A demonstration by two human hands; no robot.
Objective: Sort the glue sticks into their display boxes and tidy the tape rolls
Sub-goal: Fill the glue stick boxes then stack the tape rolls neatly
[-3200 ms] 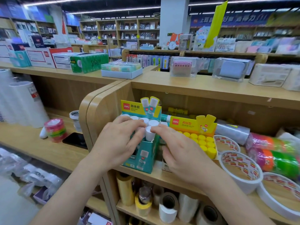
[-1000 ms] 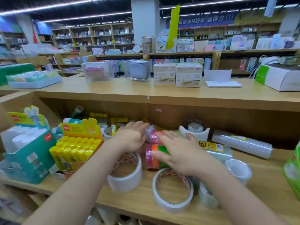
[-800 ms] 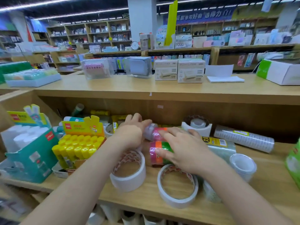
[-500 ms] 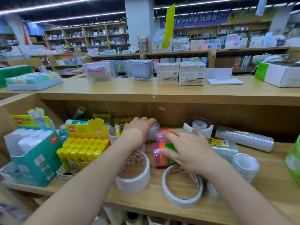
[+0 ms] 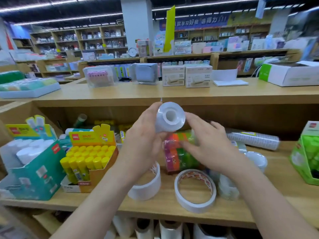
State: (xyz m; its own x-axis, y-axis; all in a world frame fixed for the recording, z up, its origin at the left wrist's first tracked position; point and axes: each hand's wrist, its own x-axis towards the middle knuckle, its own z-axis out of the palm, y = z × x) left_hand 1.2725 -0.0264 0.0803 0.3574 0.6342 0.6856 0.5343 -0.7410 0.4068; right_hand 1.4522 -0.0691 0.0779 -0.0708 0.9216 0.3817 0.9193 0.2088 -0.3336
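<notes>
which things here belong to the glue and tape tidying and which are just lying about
Job: clear wrapped tape roll in left hand; multicoloured wrapped tape pack; white tape rings; yellow-capped glue sticks in orange box; white-capped glue sticks in teal box.
Lying about: green carton; white cartons on countertop; white notepad.

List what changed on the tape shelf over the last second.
The left hand gripped the clear tape roll lying behind the coloured tape pack and lifted it off the shelf, end toward the camera. The right hand, earlier flat on that pack, now hovers open over it, beside the roll. Unchanged: the coloured pack, the white tape rings, the glue stick boxes.
</notes>
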